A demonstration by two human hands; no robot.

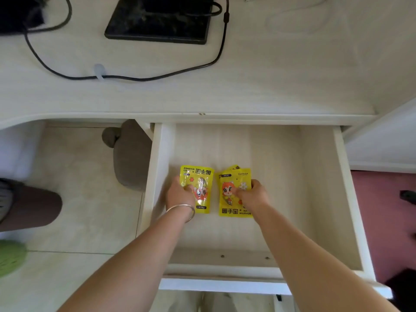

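Pale wood-grain laminate lines the open drawer (351,199), which is pulled out from under a white tabletop (270,75). Both of the person's arms reach down into it from the near edge.

Two yellow hand-warmer packets lie flat on the drawer floor, side by side and just apart, towards its left half. Their long axes run front to back, away from the person. The left packet (199,176) has its print upside down to the viewer. The right packet (231,206) reads the right way up. A yellow corner (235,167) shows past its far edge, and this may be a further packet underneath, though too little of it is visible to be sure.

Each hand is already on its own packet, so neither has to reach. The left hand (180,194), with a silver bangle (182,207) at the wrist, grips the left packet by its outer long edge, thumb on the printed face. The right hand (254,194) mirrors it, pinching the right packet at its outer long edge with the thumb across the cartoon figure. With the grips on opposite outer edges, a lift or a slide together looks equally possible, and the gap between the packets leaves room for either.

On the tabletop beyond the drawer, a black cable (157,77) loops through a clear clip, and a dark flat slab (157,19) sits at the far side. To the left of the drawer are light floor tiles (78,176) and a grey padded seat (132,158).
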